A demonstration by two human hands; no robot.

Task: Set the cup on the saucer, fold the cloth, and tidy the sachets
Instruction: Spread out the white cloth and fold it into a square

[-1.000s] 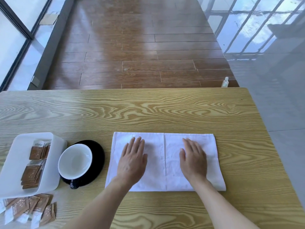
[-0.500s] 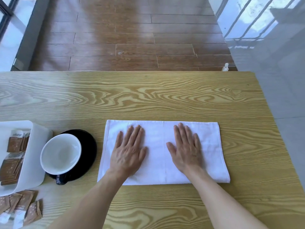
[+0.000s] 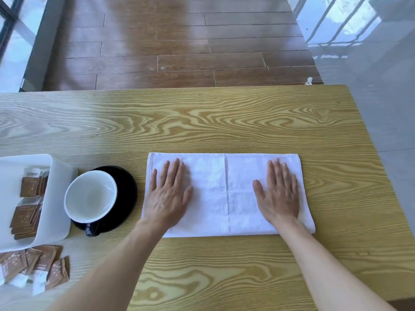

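A white folded cloth [image 3: 226, 194] lies flat on the wooden counter [image 3: 202, 122]. The left hand [image 3: 167, 194] and right hand [image 3: 278, 194] press on its ends, fingers straight. Just left, a white cup [image 3: 91, 196] sits on a black saucer [image 3: 126, 189], beside a white tray [image 3: 57, 198] holding brown sachets [image 3: 29, 187]. Loose sachets [image 3: 42, 265] lie nearer.

cloth [image 3: 226, 194]: white woven | table [image 3: 202, 122]: grained wood | saucer [image 3: 128, 194]: glossy black
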